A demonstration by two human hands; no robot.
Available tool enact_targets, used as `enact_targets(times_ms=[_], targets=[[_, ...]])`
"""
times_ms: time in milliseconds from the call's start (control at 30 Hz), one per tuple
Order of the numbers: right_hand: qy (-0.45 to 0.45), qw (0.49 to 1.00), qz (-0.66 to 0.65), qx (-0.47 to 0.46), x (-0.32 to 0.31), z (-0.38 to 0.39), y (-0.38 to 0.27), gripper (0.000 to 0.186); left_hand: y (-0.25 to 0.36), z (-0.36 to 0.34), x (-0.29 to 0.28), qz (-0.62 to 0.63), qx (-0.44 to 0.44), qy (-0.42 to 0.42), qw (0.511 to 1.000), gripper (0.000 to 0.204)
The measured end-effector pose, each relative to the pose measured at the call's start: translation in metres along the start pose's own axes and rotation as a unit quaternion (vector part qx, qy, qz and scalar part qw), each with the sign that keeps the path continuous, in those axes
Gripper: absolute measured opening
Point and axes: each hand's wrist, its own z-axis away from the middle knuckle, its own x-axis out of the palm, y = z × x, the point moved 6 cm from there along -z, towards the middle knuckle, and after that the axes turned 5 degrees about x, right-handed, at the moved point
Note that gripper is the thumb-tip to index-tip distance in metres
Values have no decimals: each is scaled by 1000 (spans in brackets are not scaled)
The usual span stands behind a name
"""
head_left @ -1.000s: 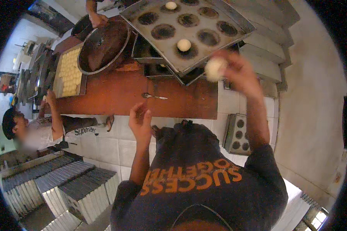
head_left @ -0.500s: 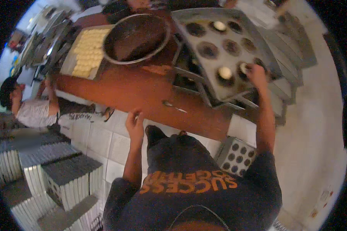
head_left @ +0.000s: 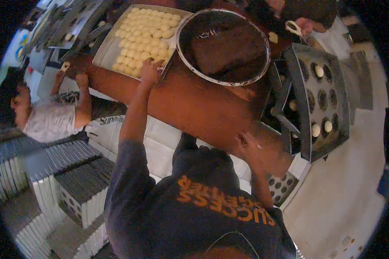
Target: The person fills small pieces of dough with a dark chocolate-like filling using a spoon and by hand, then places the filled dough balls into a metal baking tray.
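My left hand reaches into the tray at the rows of pale dough balls, fingers bent and apart over those at the near right corner. My right hand is motion-blurred above the front edge of the wooden table, low and left of the stacked metal mould trays; what it holds, if anything, is unclear. The top mould tray carries three pale dough balls in its dark round hollows. A large dark round pan sits beside the dough tray.
A co-worker at the left holds pale dough. Another person's hand grips looped dough at the upper right. Stacked metal moulds fill the lower left; another mould tray lies beyond the table's near edge.
My left hand has moved up into the dough tray. My right hand has left the mould tray, where another dough ball now sits, and dropped lower. The view has turned.
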Motion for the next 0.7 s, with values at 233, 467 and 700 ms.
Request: enact_targets(times_ms=[233, 467, 700], targets=[[41, 991, 67, 106, 23, 13, 24, 27, 1, -35, 39, -94, 176, -102, 975, 23], [124, 977, 93, 148, 35, 58, 139, 23, -16, 9, -16, 739, -119, -110, 654, 29], [35, 970, 206, 120, 38, 46, 164, 21, 40, 104, -58, 752, -289, 1, 592, 44]])
